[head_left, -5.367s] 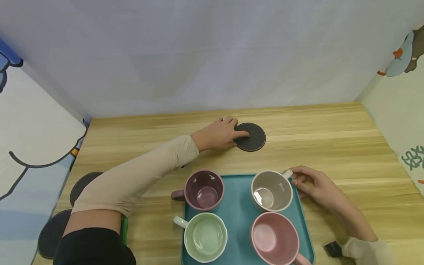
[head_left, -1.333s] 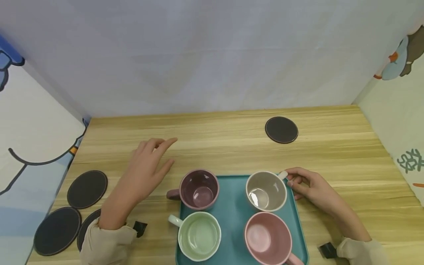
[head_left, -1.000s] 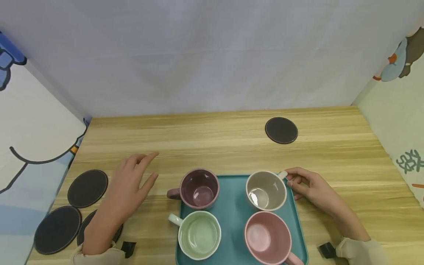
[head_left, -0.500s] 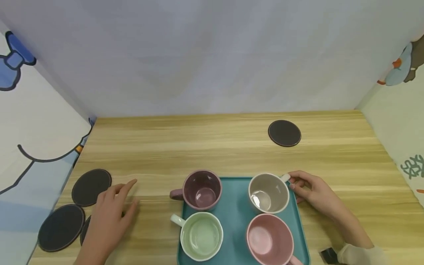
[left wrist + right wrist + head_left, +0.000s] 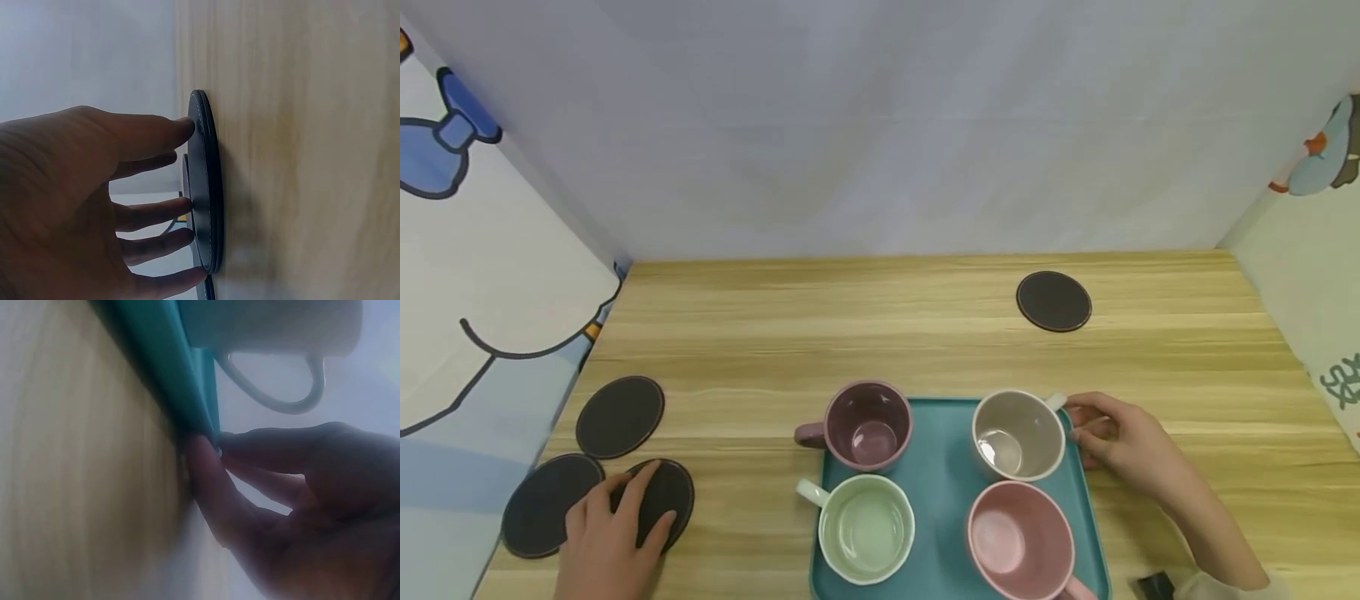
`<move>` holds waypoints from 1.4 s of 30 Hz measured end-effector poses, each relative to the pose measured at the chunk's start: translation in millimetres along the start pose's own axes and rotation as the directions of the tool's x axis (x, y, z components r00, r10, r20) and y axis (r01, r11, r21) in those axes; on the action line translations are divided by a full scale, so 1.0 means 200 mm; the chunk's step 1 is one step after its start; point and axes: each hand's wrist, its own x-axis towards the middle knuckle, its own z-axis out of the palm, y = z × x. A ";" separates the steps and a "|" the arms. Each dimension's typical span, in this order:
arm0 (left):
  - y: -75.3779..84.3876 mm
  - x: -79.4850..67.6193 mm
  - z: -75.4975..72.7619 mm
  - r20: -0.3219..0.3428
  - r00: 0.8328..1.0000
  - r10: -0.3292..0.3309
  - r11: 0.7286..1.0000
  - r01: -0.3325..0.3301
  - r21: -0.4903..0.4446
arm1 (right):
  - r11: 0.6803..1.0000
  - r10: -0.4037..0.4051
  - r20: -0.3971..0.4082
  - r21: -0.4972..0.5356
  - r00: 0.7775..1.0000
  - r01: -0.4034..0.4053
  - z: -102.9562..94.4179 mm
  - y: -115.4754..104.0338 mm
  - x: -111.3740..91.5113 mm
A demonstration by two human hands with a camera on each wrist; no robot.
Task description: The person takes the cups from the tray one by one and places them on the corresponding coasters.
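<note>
My left hand (image 5: 608,533) is over a round black coaster (image 5: 672,500) at the lower left. In the left wrist view its thumb and fingertips, spread apart, touch the top of the coaster (image 5: 203,187), which looks two layers thick at the edge. My right hand (image 5: 1131,446) pinches the far right corner of the teal tray (image 5: 942,500) between thumb and fingers. In the right wrist view the hand is just below the handle of the beige mug (image 5: 281,403). On the tray stand a purple mug (image 5: 868,450), a green mug (image 5: 867,542), that beige mug and a pink mug (image 5: 1021,558).
Two more black coasters lie at the left, an upper one (image 5: 621,417) and a lower one (image 5: 546,508). Another coaster (image 5: 1054,302) lies alone at the back right of the wooden table (image 5: 820,325). A pale curtain (image 5: 880,125) stands behind the table.
My left hand left the back coaster, which now lies further right than seconds ago, and came back left and down onto a near coaster. My right hand stays at the tray corner.
</note>
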 end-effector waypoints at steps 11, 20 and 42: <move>-0.05 -0.02 0.02 0.017 1.000 0.021 1.000 -0.021 -0.009 | 0.998 0.061 -0.001 0.026 0.998 -0.061 0.02 -0.02 -0.08; -0.04 -0.04 0.04 0.015 0.998 0.063 0.998 -0.063 -0.018 | 0.996 0.087 -0.005 0.007 0.996 -0.087 0.04 -0.01 -0.13; 0.01 -0.01 0.02 -0.008 0.987 0.158 0.987 -0.158 0.008 | 0.992 0.048 -0.052 -0.117 0.997 -0.053 0.08 -0.01 -0.15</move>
